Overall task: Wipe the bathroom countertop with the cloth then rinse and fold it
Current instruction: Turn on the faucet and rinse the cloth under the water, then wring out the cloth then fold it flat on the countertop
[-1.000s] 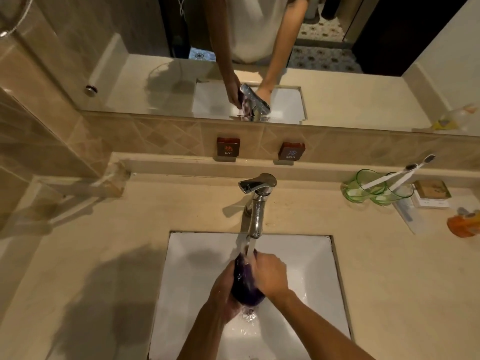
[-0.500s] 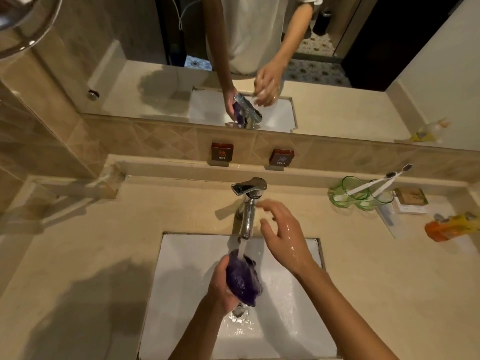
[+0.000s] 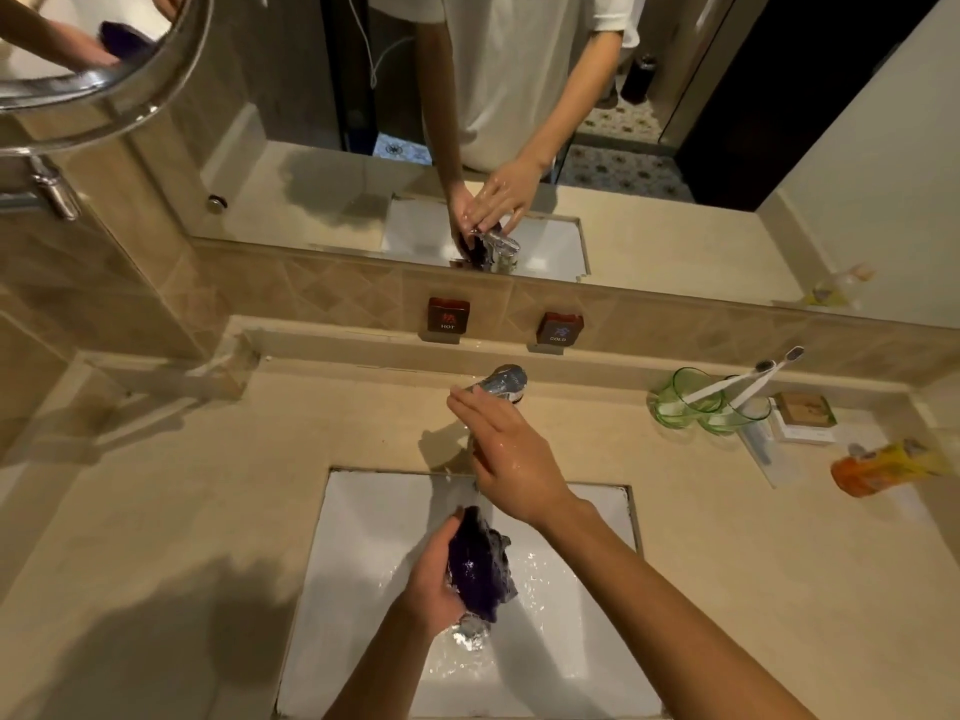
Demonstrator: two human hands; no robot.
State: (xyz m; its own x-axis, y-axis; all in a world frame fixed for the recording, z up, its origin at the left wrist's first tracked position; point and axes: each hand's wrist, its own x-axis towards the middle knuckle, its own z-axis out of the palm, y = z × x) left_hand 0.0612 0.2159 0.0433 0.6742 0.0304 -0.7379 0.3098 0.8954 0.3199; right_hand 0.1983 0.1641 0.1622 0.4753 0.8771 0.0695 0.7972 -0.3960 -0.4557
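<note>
Tan diamond-patterned wall tiles point(image 3: 332, 283) run beneath a wide mirror point(image 3: 727, 122) under warm light.

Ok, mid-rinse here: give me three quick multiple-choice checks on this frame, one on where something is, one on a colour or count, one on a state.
1. Where is the cloth?
A. Spread on the countertop
B. Bunched in the left hand over the sink
C. Draped over the faucet

2. How many toothbrushes stand in the green cups?
A. One
B. Two
C. Four

3. What is the right hand doing?
A. Open, fingers at the faucet handle
B. Squeezing the cloth
C. Resting flat on the counter

Answers:
1 B: the purple cloth sits wadded in the left hand above the white sink.
2 B: two toothbrushes lean out of the green cups.
3 A: the right hand is open and wet, its fingertips reaching the faucet handle.
</note>
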